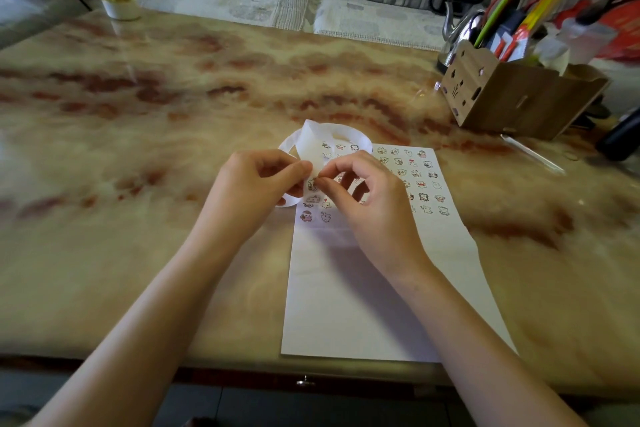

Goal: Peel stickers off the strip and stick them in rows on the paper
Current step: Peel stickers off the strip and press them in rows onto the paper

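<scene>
Both hands are working above the paper (363,288): left hand (256,184) pinching the strip (313,146) steady, right hand (367,191) nipping a sticker (312,184) loose.

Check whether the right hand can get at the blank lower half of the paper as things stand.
Likely yes: the right hand hovers over the paper and nothing lies on the blank part, though its fingers are pinching at the strip.

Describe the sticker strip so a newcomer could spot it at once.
On the marbled table lies a white paper sheet near the front edge. At its far left corner, the left hand and right hand pinch the strip, a translucent white ribbon. Unlike the flat sheet, it curls up in loops.
</scene>
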### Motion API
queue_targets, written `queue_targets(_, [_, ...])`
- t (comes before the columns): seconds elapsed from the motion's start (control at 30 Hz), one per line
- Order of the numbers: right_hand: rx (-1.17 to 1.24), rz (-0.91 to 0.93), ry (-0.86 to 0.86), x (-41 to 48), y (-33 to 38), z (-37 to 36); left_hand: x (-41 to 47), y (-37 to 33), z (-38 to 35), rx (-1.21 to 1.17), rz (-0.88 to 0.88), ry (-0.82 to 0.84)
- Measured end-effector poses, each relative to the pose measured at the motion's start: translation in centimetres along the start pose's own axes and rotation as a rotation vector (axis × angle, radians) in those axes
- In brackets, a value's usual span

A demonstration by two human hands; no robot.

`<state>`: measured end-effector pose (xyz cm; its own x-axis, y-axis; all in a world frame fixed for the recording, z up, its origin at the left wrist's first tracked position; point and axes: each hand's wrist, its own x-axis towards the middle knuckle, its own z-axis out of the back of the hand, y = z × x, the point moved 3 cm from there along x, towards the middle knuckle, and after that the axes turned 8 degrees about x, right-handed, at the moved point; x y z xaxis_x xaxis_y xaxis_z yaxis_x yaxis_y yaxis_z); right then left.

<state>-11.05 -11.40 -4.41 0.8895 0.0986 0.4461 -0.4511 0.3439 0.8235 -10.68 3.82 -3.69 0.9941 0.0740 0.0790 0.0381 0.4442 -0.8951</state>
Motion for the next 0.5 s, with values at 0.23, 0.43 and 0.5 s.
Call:
queue_targets(0.23, [0.035,0.032,0.041,-0.1,0.9,0.4,0.0,0.1,0.3,0.029,0.014,-0.055])
queue_targets(0.43, [0.24,-0.274,-0.036,0.7,0.2,2.7,-0.1,0.1,0.6,0.085,0.015,-0.104])
queue_targets(0.5, [0.212,-0.446,0.042,0.6,-0.8,3.3,-0.1,0.1,0.6,0.094,0.012,-0.104])
